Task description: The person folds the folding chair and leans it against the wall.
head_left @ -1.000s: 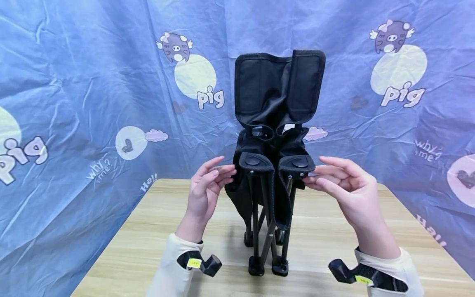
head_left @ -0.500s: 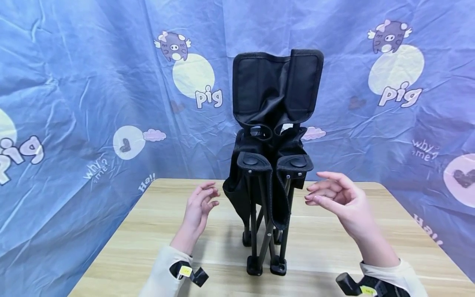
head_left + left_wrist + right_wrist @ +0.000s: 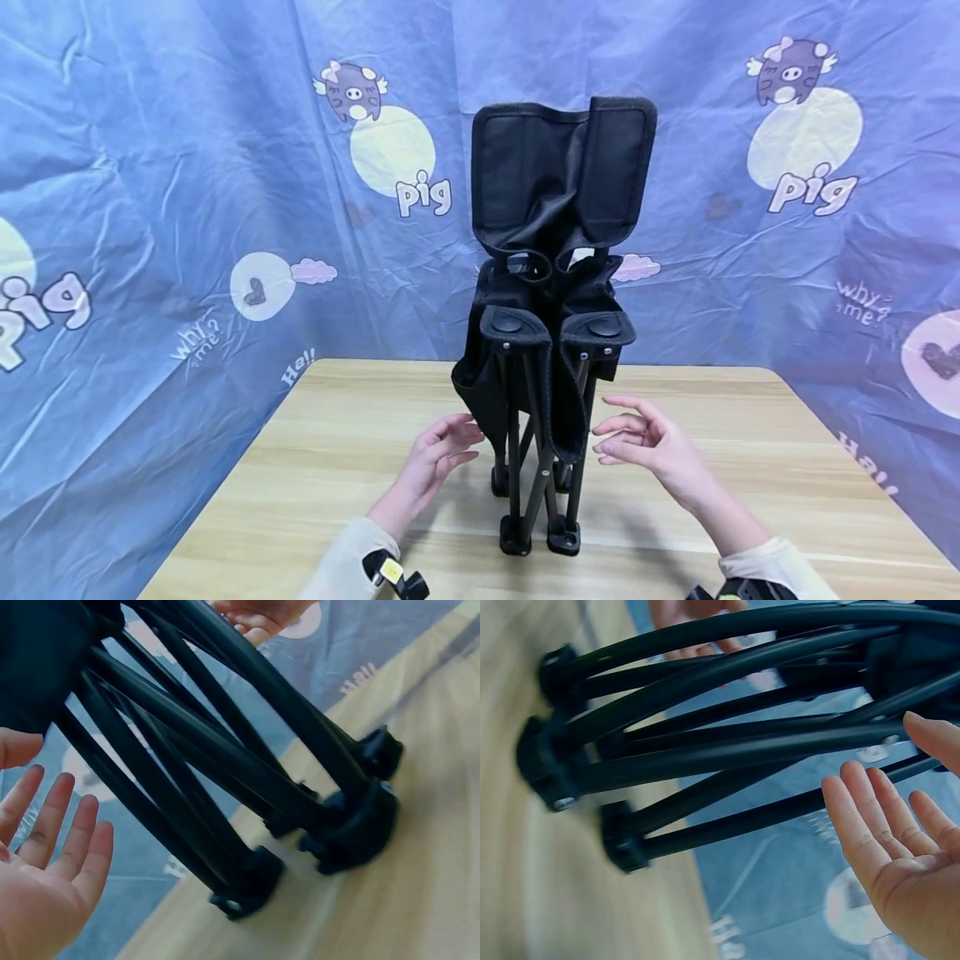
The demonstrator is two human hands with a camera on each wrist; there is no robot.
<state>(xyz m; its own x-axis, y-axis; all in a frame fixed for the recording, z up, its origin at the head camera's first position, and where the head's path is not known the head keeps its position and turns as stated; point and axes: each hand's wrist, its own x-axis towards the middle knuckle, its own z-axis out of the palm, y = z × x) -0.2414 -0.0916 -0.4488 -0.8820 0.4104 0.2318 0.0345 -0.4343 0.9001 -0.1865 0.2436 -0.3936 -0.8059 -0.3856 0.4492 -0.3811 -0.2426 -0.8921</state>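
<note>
A black folding chair [image 3: 566, 192], its fabric bunched and its frame folded narrow, stands upright on the wooden table. Its dark tube legs [image 3: 727, 759] cross each other and end in black plastic feet [image 3: 360, 829]. My left hand [image 3: 438, 458] is beside the legs on the left, fingers extended and a little bent, with nothing in it; the left wrist view shows its palm facing the frame. On the right, my right hand [image 3: 641, 442] is close to the legs, fingers relaxed. Whether its thumb touches a leg in the right wrist view is hard to tell.
The light wooden table [image 3: 337, 417] has rounded far corners. Behind and around it hangs a blue curtain [image 3: 187, 167] with pig prints. Black camera straps [image 3: 393, 575] are on both wrists over pale sleeves.
Both hands have left the sides of the chair's armrest ends, gone down, and come in again beside the lower legs. The chair has stayed in place.
</note>
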